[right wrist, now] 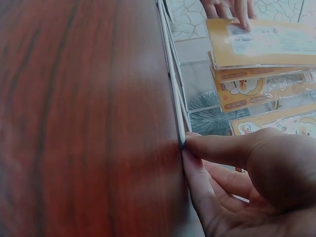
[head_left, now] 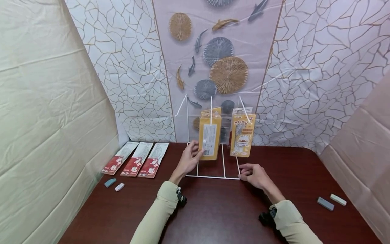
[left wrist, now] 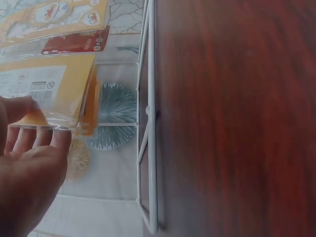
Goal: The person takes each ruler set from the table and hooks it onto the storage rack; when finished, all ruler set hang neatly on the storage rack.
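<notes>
A white wire display rack [head_left: 210, 177] stands on the table, with hooks at its top. From the middle hook hang several yellow flat packages [head_left: 209, 140], the front one showing a white label with a barcode. My left hand [head_left: 190, 159] holds that front package by its lower left edge, the thumb [left wrist: 19, 107] on its face and the fingers behind. On the right hook hang more packages, the front one a yellow duck-print package [head_left: 242, 135]. My right hand [head_left: 254, 174] pinches the rack's front right corner between thumb and forefinger, plainly seen in the right wrist view.
Three red and white packets [head_left: 152, 161] lie side by side at the back left. In front of them are a blue block [head_left: 110, 182] and a white block [head_left: 120, 187]. A grey block [head_left: 325, 203] and another white block [head_left: 338, 199] lie at the right. Patterned cloth [head_left: 137, 67] hangs behind.
</notes>
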A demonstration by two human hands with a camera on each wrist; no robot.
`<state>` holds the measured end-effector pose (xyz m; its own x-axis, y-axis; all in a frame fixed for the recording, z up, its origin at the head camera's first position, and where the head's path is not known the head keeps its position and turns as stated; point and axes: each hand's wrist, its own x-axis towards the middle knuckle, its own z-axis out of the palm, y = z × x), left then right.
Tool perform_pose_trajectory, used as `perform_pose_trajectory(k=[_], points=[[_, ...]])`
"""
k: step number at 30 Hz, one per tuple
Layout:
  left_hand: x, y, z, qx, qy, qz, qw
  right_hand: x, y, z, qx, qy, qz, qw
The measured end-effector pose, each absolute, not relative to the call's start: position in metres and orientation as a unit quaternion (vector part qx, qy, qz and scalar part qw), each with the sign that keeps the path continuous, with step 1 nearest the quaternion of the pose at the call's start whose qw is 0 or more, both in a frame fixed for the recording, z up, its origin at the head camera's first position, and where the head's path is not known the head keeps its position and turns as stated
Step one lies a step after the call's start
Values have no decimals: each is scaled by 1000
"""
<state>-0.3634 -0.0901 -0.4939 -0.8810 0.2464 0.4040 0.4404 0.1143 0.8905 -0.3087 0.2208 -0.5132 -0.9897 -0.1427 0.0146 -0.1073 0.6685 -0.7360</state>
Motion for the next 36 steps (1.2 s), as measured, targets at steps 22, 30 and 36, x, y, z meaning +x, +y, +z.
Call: perform_pose_trajectory(k=[22, 30, 36], points=[[-343, -200, -496, -97, -895, -396, 181, -306, 224, -510, -105, 913, -393, 18], [-347, -251, -502, 6, -960, -222, 169, -306, 224, -510, -107, 914, -392, 18], [-345, -249, -497, -11, -985, -122, 121, -306, 222, -508, -103, 913, -394, 21]])
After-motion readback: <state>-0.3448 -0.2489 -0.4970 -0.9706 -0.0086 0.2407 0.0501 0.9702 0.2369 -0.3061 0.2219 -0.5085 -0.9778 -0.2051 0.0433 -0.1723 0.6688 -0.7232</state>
